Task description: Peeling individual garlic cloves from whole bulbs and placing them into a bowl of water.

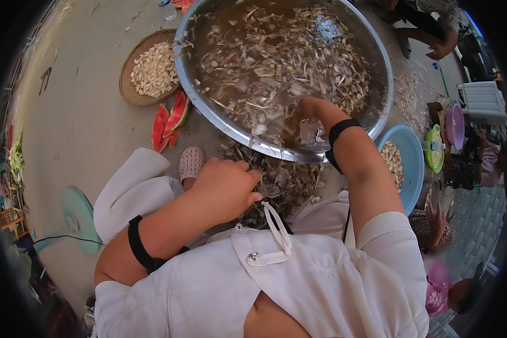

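A wide metal basin [253, 148] holds brown water with loose garlic skins [274, 63] and some cloves floating in it. My right hand [312, 106] dips into this water near the basin's close side. Its fingers are under the surface, so what they touch is hidden. Outside the rim, my left hand [226, 188] hovers over a heap of wet peels [293, 181] on the ground. Its fingers curl downward, and its palm side is out of sight. A pale blue perforated thing [328, 28] lies among the skins at the far right of the basin.
A woven tray of garlic cloves [154, 69] and watermelon slices [169, 120] lie left of the basin. To its right stands a blue plastic basin [412, 169] with cloves. A green bowl [436, 148], a purple basin [455, 126] and several people are farther right.
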### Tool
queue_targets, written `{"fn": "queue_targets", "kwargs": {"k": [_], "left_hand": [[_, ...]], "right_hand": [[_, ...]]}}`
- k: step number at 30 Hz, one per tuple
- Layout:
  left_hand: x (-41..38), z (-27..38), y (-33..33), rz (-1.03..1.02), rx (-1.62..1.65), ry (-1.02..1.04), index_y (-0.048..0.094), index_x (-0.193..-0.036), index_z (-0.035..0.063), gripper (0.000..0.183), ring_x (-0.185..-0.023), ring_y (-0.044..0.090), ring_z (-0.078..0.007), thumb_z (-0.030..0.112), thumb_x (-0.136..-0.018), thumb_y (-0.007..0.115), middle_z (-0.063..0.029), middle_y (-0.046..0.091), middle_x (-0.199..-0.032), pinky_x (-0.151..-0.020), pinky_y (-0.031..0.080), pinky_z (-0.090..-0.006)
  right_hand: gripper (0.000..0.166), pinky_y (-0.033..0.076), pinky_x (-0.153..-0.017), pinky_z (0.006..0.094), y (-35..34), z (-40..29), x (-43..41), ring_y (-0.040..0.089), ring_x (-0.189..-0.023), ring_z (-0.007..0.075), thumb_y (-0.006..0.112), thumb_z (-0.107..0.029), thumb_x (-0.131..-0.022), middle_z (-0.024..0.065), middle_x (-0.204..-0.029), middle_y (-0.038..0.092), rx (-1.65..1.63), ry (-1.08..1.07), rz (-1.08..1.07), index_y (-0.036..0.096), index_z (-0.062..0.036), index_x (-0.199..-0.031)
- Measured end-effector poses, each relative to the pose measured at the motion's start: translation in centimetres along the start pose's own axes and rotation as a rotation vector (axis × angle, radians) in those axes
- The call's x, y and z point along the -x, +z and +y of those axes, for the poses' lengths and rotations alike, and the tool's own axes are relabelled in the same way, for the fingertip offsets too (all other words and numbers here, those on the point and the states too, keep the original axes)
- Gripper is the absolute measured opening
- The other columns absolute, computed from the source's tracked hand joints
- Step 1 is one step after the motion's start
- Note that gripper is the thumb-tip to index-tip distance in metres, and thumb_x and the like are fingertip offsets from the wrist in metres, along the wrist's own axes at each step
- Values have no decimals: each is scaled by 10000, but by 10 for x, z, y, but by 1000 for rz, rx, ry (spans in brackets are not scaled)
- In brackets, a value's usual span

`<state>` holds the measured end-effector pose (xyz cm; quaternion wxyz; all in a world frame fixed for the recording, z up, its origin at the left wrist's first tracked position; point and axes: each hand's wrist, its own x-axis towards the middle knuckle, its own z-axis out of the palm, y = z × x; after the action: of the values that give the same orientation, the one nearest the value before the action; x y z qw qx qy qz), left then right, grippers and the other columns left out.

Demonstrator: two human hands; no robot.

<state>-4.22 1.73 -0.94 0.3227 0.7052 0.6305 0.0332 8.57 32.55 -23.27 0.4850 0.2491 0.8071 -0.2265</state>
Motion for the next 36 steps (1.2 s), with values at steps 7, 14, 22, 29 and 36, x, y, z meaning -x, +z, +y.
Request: {"fn": "queue_targets", "kwargs": {"k": [7, 14, 22, 29, 36], "left_hand": [[-12, -8, -4, 16, 78, -22, 592, -949, 79, 344, -747, 572, -263, 303, -696, 657, -76, 563, -777, -655, 445, -378], [-18, -10, -2, 11, 92, -36, 577, -912, 80, 323, -753, 575, -251, 311, -700, 652, -72, 561, -788, -646, 440, -379], [-17, -12, -5, -7, 126, -51, 575, -876, 77, 282, -788, 572, -243, 310, -728, 630, -76, 564, -817, -681, 426, -385], [-8, -18, -2, 54, 92, -56, 579, -946, 93, 326, -746, 574, -232, 276, -687, 657, -46, 549, -776, -637, 449, -361], [-12, -12, -5, 31, 74, -17, 582, -946, 104, 315, -756, 576, -223, 270, -689, 657, -43, 551, -786, -651, 444, -366]], "right_hand": [[220, 470, -698, 429, 23, 56, -104, 589, -800, 326, 563, -115, -724, 168, -949, 619, 624, -329, 77, 662, -34, -904], [206, 460, -678, 431, 6, -41, -119, 582, -800, 342, 509, -108, -733, 191, -907, 618, 287, -255, 163, 674, -25, -826], [254, 459, -775, 407, -19, -103, -90, 568, -914, 350, 507, -146, -720, 203, -994, 595, 99, -175, 231, 655, 0, -867], [322, 453, -815, 404, -17, -129, -91, 563, -961, 348, 569, -215, -706, 192, -1029, 596, 121, -245, 122, 645, 7, -927], [333, 457, -760, 403, 6, -104, -122, 584, -922, 320, 636, -227, -662, 204, -993, 608, -32, -300, 115, 656, -7, -912]]}}
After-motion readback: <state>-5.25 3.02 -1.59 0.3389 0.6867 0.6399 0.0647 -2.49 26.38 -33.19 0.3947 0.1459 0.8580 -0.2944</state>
